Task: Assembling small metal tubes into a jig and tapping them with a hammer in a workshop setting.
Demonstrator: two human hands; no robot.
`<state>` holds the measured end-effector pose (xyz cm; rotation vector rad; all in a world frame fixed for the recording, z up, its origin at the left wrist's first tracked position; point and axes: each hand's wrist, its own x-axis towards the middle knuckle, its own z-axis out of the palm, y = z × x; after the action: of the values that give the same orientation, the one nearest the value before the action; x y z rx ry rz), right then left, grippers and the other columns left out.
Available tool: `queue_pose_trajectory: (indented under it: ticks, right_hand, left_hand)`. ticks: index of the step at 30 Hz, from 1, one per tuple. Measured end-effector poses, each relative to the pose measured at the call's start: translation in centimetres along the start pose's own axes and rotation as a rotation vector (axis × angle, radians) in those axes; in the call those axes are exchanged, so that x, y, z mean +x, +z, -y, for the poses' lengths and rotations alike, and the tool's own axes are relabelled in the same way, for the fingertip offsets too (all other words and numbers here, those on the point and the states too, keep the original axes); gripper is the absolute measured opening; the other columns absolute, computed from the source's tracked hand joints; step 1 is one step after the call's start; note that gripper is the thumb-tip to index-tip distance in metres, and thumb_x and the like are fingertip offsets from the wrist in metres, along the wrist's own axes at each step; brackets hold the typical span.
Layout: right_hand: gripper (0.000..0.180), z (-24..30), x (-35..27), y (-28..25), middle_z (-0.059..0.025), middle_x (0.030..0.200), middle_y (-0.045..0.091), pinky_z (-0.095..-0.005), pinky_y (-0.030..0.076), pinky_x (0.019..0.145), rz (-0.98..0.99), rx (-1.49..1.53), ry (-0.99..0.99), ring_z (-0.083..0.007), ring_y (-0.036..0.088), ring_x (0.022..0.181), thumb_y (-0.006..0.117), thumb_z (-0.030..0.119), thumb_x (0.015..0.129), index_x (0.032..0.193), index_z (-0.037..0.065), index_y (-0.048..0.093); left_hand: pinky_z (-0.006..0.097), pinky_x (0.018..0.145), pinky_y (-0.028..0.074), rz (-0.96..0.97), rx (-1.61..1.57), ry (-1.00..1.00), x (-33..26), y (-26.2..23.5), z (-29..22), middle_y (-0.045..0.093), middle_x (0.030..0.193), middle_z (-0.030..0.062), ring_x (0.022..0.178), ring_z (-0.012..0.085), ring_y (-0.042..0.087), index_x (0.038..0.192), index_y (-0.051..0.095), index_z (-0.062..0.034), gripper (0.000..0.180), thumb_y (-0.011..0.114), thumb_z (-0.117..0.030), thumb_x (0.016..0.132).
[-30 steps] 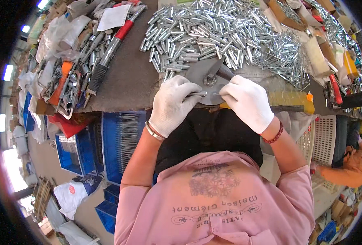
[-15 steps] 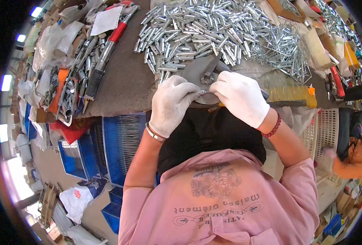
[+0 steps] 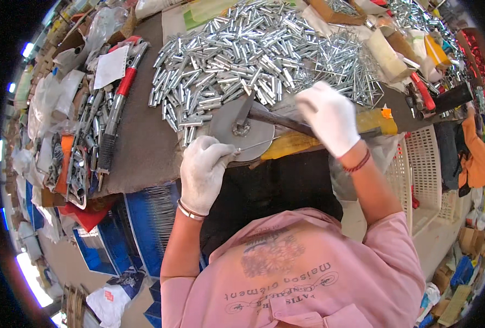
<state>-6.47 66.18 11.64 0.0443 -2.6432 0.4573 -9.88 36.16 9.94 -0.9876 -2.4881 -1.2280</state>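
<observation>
From afar I see the left hand (image 3: 203, 172) pinching a pin (image 3: 258, 145) over the disc (image 3: 224, 123); whether the right hand (image 3: 331, 119), at the hammer (image 3: 281, 119), grips it, I cannot tell.

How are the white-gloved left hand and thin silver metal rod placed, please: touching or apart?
Touching: the head view shows the left hand pinching the rod.

The grey round metal disc (image 3: 260, 135) looks smooth and matt. Across its near edge, the thin silvery metal rod (image 3: 257, 144) has a slight sheen. Beyond the disc, the heaped silver metal tubes (image 3: 220, 71) are smooth and glossy. Left of the disc, the brown tabletop (image 3: 138, 145) appears rough, dull and cloth-like; right of it, the yellow plastic sheeting (image 3: 294, 145) shines. The white left glove (image 3: 201, 177) and white right glove (image 3: 330, 120) flanking the disc are matt cloth.
</observation>
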Motion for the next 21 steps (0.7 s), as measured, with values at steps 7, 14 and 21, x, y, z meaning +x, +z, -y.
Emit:
queue_pose_trajectory:
  ticks: [7, 14, 21]
  right_hand:
    - [0.004, -3.9, 2.0, 1.5, -0.0039, 0.088, 0.064, -0.0402, 0.059, 0.072, 0.010, -0.175, -0.239, -0.0259, 0.072, 0.083, 0.077, 0.014, 0.089, 0.086, 0.016, 0.074]
    - [0.004, -4.0, 2.8, 3.5, -0.0077, 0.088, 0.067, -0.0428, 0.060, 0.070, 0.117, -0.357, -0.191, -0.0309, 0.073, 0.081, 0.073, 0.013, 0.088, 0.089, 0.012, 0.070]
    - [0.009, 5.9, 0.3, 0.3, -0.0115, 0.089, 0.075, -0.0334, 0.058, 0.074, 0.263, 0.613, 0.101, -0.0218, 0.072, 0.075, 0.076, 0.006, 0.090, 0.099, 0.005, 0.076]
  left_hand:
    - [0.044, 0.076, 0.054, -0.013, 0.039, 0.011, -0.3, 0.4, 0.3, 0.068, 0.089, 0.0103, 0.087, 0.0340, 0.068, 0.093, 0.077, -0.0095, 0.017, 0.085, -0.004, 0.080]
    - [0.044, 0.079, 0.054, -0.061, 0.035, 0.072, -0.5, 0.5, 0.4, 0.067, 0.093, 0.0090, 0.090, 0.0339, 0.067, 0.095, 0.075, -0.0109, 0.022, 0.084, -0.001, 0.078]
    - [0.043, 0.079, 0.054, -0.056, 0.073, 0.051, -0.9, 0.7, 1.0, 0.065, 0.093, 0.0073, 0.090, 0.0320, 0.067, 0.094, 0.074, -0.0124, 0.020, 0.084, -0.005, 0.078]
